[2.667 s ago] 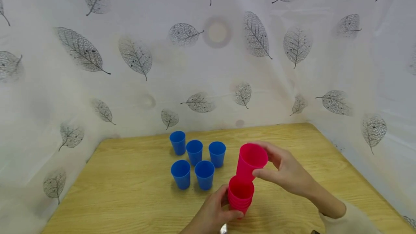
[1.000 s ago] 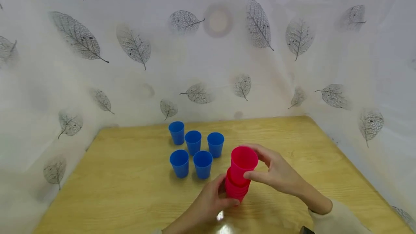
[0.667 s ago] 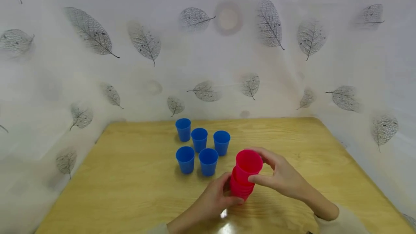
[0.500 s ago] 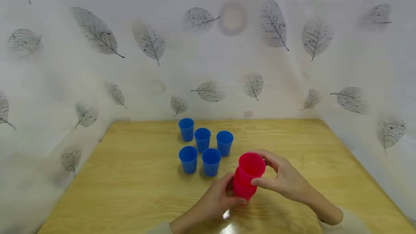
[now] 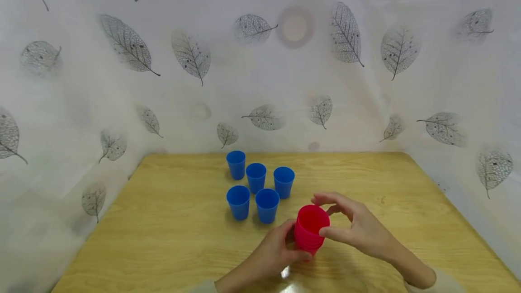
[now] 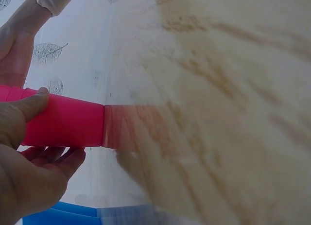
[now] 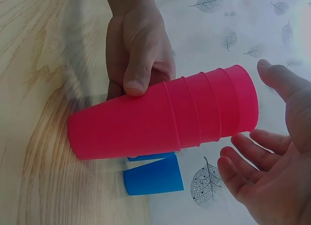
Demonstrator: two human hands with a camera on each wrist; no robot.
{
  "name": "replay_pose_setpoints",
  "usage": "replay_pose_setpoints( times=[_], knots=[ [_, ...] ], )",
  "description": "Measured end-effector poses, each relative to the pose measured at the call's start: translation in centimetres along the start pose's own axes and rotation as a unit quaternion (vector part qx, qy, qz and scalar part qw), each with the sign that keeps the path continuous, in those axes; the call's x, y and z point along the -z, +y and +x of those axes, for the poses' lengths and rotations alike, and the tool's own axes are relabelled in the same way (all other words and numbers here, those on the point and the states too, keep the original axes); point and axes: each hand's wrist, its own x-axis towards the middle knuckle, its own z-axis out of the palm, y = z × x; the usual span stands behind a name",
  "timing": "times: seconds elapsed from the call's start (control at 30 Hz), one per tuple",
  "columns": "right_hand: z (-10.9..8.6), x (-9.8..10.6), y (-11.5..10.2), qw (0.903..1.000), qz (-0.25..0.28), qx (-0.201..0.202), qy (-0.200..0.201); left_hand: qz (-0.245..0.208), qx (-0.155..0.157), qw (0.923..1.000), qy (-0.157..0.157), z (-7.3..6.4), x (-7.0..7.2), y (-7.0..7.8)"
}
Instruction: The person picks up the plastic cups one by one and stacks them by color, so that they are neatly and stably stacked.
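In the head view, we have our left hand (image 5: 277, 250) wrapped round the nested pink cups (image 5: 310, 238), near the front of the desk (image 5: 171, 238). Our right hand (image 5: 360, 225) is spread about their top rim. Five blue cups (image 5: 256, 180) stand upright beyond, farther left. In the left wrist view, we see the nested pink cups resting base-down on the desk. In the right wrist view, our right hand's fingers are parted, gripping nothing; we cannot tell whether one touches the rim.
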Motion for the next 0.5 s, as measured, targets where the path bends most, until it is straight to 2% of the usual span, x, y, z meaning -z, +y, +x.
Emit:
replay_pose_setpoints(
  times=[0.27, 0.5],
  knots=[
    [-0.5, -0.2, 0.9, 0.9999, 0.01, 0.008, -0.002, 0.018, 0.013, 0.9997, 0.003, 0.1, 0.0, 0.1],
    [-1.1, -0.7, 1.5, 0.9993, 0.023, -0.026, -0.013, 0.026, 0.021, 0.9994, 0.0, -0.1, 0.1, 0.2]
  ],
)
